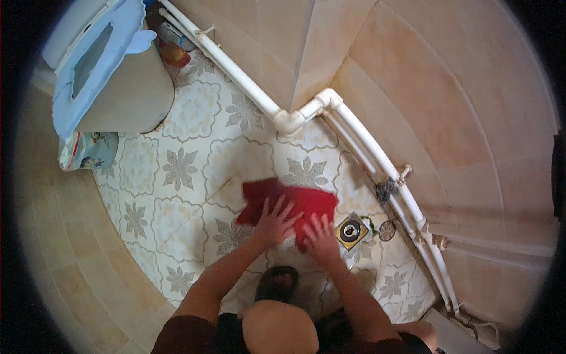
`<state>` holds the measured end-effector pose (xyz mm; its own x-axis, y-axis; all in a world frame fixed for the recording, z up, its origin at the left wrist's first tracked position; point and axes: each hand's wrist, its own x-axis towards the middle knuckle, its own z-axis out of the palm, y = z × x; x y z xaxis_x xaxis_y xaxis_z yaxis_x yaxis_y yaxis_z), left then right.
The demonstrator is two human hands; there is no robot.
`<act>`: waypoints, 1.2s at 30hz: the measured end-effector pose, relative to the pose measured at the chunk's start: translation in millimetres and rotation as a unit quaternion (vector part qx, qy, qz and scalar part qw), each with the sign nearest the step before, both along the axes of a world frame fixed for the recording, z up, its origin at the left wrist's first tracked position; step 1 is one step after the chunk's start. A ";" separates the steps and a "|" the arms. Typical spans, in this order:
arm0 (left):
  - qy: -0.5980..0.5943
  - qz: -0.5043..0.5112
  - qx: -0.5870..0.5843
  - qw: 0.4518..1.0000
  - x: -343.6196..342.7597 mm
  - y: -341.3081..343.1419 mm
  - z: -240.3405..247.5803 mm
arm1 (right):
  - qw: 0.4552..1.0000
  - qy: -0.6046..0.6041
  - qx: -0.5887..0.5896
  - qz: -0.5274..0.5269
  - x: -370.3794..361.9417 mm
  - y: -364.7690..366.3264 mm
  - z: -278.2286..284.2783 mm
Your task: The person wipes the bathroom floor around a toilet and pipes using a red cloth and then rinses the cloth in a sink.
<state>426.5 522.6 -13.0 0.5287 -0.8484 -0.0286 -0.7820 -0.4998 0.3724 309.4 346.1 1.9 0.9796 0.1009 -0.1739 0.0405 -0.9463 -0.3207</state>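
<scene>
A red cloth (315,197) lies spread and rumpled on the patterned tile floor (191,112) in front of me. My left hand (276,225) rests on its near left part, with the fingers spread. Flat on the near right part lies my right hand (319,236), its fingers stretched out and slightly apart. Both hands press on the cloth from above and neither grips it. Just right of my right hand is a square brass-coloured floor drain (352,231) with a dark round centre.
A small round strainer (387,230) lies beyond the drain, near white pipes (368,140) running along the right wall. At the far left stands a toilet with a light blue seat cover (127,44), a small bin (97,150) beside it. My shoe (277,284) is close below the cloth.
</scene>
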 end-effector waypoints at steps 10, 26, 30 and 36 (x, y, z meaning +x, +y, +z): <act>-0.028 -0.039 0.058 0.997 -15.8 13.7 -3.0 | 0.989 -0.053 0.010 -0.140 -13.9 24.6 -22.3; -0.064 0.007 0.007 0.998 6.4 -19.0 2.5 | 0.983 0.101 -0.095 -0.117 32.0 -10.2 8.4; 0.004 0.082 0.078 0.994 26.3 -59.4 20.2 | 0.958 0.265 -0.038 -0.099 66.9 -31.8 37.5; 0.117 -0.008 0.245 0.962 41.0 -88.2 167.6 | 0.962 0.252 -0.083 -0.067 70.5 -34.9 41.8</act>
